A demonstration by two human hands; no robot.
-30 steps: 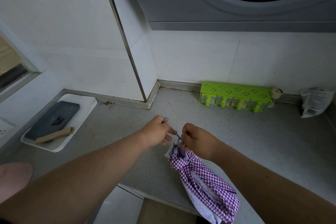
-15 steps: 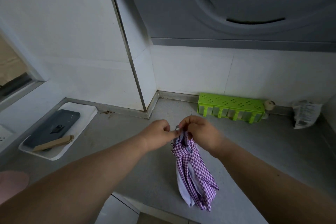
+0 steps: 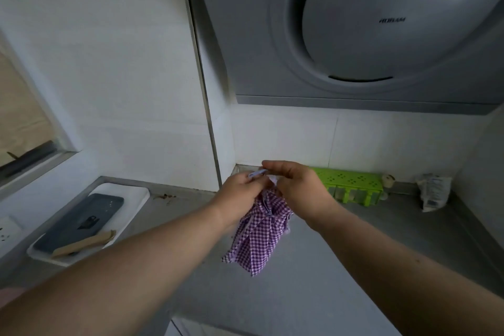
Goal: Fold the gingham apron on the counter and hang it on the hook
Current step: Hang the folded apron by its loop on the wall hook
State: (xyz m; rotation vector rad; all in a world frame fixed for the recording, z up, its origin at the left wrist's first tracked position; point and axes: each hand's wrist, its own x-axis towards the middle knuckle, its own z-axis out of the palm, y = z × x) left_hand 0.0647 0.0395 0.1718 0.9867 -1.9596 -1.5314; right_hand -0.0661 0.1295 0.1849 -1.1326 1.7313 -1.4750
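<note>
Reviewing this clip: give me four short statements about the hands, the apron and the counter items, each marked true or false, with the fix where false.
1. Both hands, left hand and right hand, hold the top of the gingham apron. True.
2. The apron lies flat on the counter. False: it hangs bunched below the hands.
3. A green rack stands against the back wall. True.
4. The white tray holds nothing. False: a dark phone and a wooden piece lie in it.
</note>
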